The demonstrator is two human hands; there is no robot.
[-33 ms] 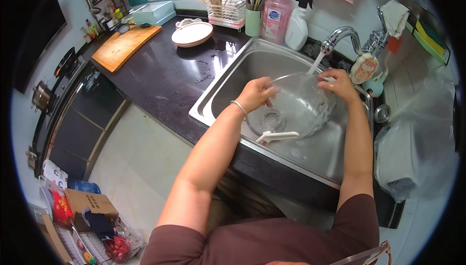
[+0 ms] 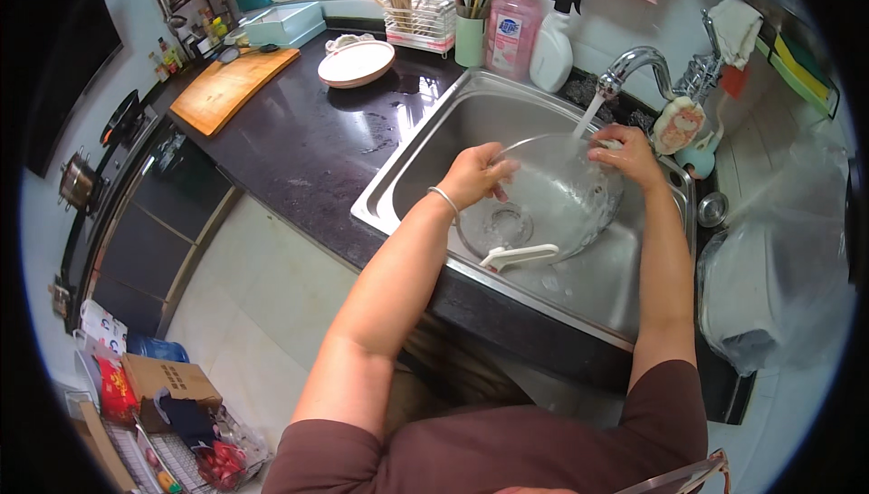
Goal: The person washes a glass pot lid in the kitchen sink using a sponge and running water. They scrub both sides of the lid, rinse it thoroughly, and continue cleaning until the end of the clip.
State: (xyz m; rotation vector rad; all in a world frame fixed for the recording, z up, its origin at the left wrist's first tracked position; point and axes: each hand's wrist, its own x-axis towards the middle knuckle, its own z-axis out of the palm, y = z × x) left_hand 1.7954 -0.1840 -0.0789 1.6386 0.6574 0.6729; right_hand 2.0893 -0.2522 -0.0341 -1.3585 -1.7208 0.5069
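A large transparent bowl-like vessel (image 2: 566, 191) is tilted inside the steel sink (image 2: 380, 209). My left hand (image 2: 472, 174) grips its left side with fingers curled over the rim. My right hand (image 2: 627, 157) holds the upper right rim, beside a small white piece partly hidden by the fingers. Water runs from the chrome tap (image 2: 638, 68) into the vessel. A white handle-like piece (image 2: 525, 253) lies across the vessel's near edge; I cannot tell whether it is attached. The vessel's bottom shows through the clear wall.
A wooden board (image 2: 222, 91), a shallow pale dish (image 2: 355, 64), a pink pump bottle (image 2: 507, 37) and a spray bottle (image 2: 552, 55) stand on the counter. A plastic-covered item (image 2: 751, 299) sits right of the sink. Boxes and bags (image 2: 163, 385) fill the lower left.
Both hands and the vessel have shifted very slightly upward and left in the picture. The grip looks the same.
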